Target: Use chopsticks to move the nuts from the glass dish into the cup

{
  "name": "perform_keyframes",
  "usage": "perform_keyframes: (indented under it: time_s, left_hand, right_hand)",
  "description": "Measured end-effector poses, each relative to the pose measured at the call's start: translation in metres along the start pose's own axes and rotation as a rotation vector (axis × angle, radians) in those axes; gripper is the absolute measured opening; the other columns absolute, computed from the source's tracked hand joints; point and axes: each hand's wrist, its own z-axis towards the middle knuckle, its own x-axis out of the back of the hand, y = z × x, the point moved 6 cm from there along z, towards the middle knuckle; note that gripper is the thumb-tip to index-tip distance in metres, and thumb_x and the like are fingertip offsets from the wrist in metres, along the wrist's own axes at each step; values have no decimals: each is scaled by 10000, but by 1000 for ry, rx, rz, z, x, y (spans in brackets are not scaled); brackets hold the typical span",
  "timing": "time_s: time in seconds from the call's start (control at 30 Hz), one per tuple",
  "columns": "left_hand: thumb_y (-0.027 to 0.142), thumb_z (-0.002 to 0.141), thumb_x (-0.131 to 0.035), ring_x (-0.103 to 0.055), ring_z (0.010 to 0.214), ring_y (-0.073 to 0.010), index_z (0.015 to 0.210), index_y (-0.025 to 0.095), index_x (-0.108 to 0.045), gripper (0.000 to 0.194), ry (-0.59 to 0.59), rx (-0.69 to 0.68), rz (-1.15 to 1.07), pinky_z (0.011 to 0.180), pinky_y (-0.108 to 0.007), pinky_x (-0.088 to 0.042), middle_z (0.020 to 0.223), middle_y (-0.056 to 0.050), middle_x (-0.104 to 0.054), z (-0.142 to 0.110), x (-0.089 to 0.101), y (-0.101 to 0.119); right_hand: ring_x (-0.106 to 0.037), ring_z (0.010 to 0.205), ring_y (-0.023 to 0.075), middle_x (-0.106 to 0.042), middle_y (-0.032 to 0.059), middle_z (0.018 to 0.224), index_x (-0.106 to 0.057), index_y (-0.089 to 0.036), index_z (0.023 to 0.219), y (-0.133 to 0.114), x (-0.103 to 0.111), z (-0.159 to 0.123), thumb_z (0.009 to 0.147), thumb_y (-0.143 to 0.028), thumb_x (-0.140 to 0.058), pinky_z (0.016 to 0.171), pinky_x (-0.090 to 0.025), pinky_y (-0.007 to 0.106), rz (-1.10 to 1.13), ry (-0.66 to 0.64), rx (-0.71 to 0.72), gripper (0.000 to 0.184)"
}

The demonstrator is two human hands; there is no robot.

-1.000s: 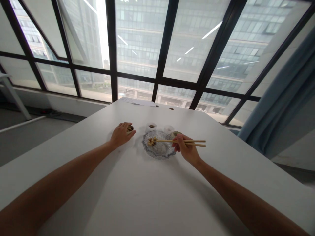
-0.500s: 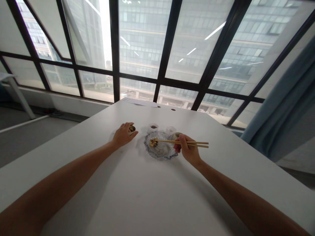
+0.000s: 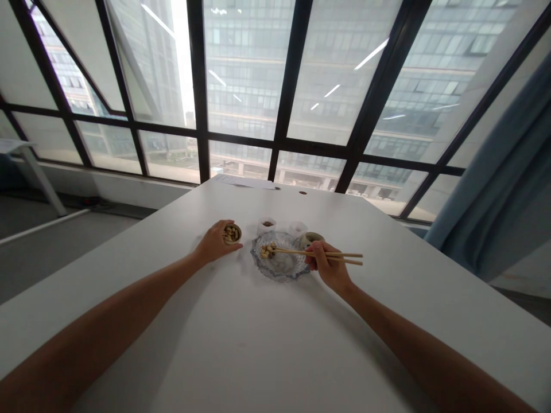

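Observation:
My left hand (image 3: 216, 241) is curled around a small round cup (image 3: 239, 228) of pale, nut-like pieces (image 3: 231, 233), left of the glass plate. In my right hand (image 3: 329, 266) is a pair of wooden chopsticks (image 3: 344, 254), pointing left across the plate. Their tips touch a small heap of similar pale pieces (image 3: 267, 250) on the left part of the clear scalloped glass plate (image 3: 282, 277). A greenish-beige cup (image 3: 313, 236) stands just behind my right hand, which partly covers it.
Behind the plate stand a small white cup (image 3: 267, 227) with dark bits in it and another small white cup (image 3: 298, 229). Papers (image 3: 245, 183) lie at the far edge of the white table (image 3: 241, 344). A blue curtain (image 3: 495, 189) hangs at right, before tall windows.
My left hand has shifted slightly, and the cup in it is now less covered, showing more of its contents. The chopsticks stay at the heap, their tips slightly lower.

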Motion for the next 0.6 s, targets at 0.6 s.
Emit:
perform_keyframes:
  time_s: [0.6]
  left_hand:
    - [555,706,-785,-689,1077,-297,1199,187,-604,642,39,39,-32,1002,-445,-545,1184,-128,-699,-1,-2,-1]
  right_hand:
    - [-498,336,138,-619,18,488,-592,-212,701,15,6,14,823,-826,-534,309,-379,250,144,103,-139,629]
